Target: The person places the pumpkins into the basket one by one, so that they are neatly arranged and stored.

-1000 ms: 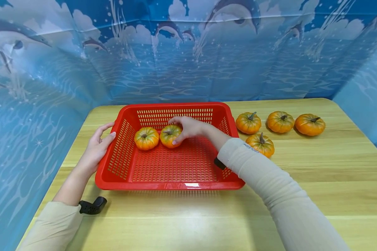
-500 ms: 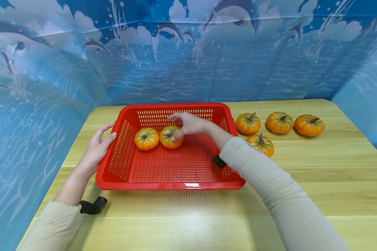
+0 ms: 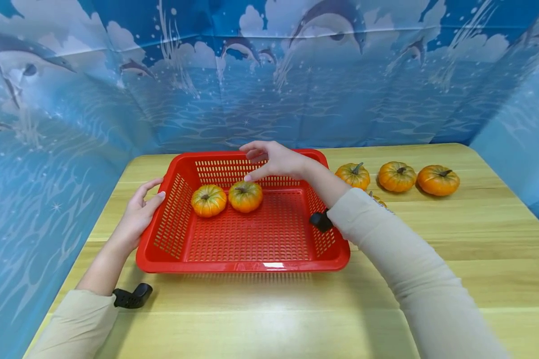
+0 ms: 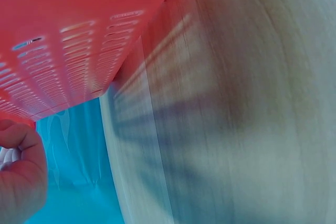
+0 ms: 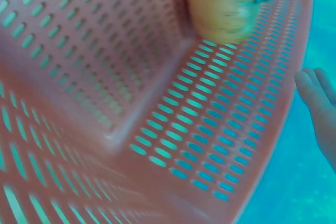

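A red plastic basket (image 3: 247,267) with slotted walls stands on the table, two small orange pumpkins inside. One pumpkin (image 3: 208,201) lies toward the left wall; the other pumpkin (image 3: 245,197) sits just right of it. My left hand (image 3: 134,214) holds the basket's left rim, its thumb at the edge. In the left wrist view the hand (image 4: 23,174) shows only partly, fingers bent beside the basket wall. My right hand (image 3: 276,162) hovers over the basket's back part, above the right pumpkin, with fingers extended and nothing held. The right wrist view shows these fingers (image 5: 317,93) apart from a pumpkin (image 5: 223,6).
Right of the basket on the wooden table (image 3: 453,249) are several more pumpkins: one (image 3: 352,176) near the rim, one (image 3: 397,177) beyond it, another (image 3: 438,180) farthest right. A further pumpkin (image 3: 378,200) is mostly hidden by the right sleeve. A blue dolphin-print curtain (image 3: 251,99) surrounds the table.
My right hand has let go of the right pumpkin in the basket and risen up and back from it. The left hand stays at the basket's rim.
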